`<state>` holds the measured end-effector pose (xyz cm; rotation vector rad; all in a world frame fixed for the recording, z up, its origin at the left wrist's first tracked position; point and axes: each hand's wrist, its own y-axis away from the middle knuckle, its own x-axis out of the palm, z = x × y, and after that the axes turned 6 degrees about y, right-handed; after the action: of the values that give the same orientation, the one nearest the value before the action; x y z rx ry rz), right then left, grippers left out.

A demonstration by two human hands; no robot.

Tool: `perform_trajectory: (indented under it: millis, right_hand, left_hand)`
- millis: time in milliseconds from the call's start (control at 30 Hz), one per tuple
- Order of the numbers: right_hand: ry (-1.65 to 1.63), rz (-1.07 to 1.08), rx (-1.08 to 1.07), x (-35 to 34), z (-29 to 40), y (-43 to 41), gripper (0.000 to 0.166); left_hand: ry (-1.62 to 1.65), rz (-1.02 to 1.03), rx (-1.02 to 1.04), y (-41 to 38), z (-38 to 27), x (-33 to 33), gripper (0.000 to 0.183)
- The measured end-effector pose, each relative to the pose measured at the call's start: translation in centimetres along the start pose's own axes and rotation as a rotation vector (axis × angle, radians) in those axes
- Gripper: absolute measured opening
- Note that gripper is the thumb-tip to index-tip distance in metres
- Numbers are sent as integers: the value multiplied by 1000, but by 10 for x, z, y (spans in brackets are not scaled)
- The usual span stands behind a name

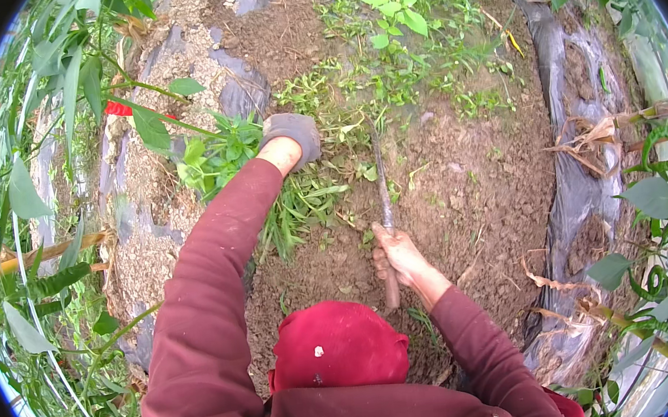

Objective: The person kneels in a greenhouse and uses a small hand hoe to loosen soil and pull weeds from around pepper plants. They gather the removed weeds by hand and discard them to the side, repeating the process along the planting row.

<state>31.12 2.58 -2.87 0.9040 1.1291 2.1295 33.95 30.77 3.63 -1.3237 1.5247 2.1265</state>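
Observation:
My left hand (290, 138), in a grey glove, reaches down among green weeds (229, 143) beside the soil ridge; its fingers are hidden, so I cannot tell whether they hold anything. Bare and soil-stained, my right hand (397, 255) grips the wooden handle of a long, narrow metal-bladed hand tool (382, 185). The tool points away from me, and its far end lies among low weeds. Leafy plants lie on the brown soil (461, 195) between my left hand and the tool's blade.
Torn plastic mulch film (563, 184) edges the bed on the right; more film (243, 87) lies on the left ridge. Chilli pepper plants (148, 127) lean in from the left, near a red strip. Bamboo stakes (659, 110) and strings stand at both sides. Denser weeds (399, 12) grow ahead.

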Motion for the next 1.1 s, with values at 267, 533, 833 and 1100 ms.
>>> perform_trajectory:
  millis: [267, 533, 833, 1100]
  right_hand:
    - [-13, -94, -94, -22, -6, 19, 34]
    - [-2, -227, -306, -6, 40, -12, 32]
    - [25, -182, -195, 18, 62, -64, 35]
    - [34, -105, -182, 26, 52, -53, 36]
  left_hand:
    - [18, 113, 166, 56, 7, 37, 34]
    - [-43, -132, 522, 108, 44, 82, 25]
    - [-126, -206, 120, -37, -11, -21, 82]
    - [5, 42, 145, -150, 40, -18, 44]
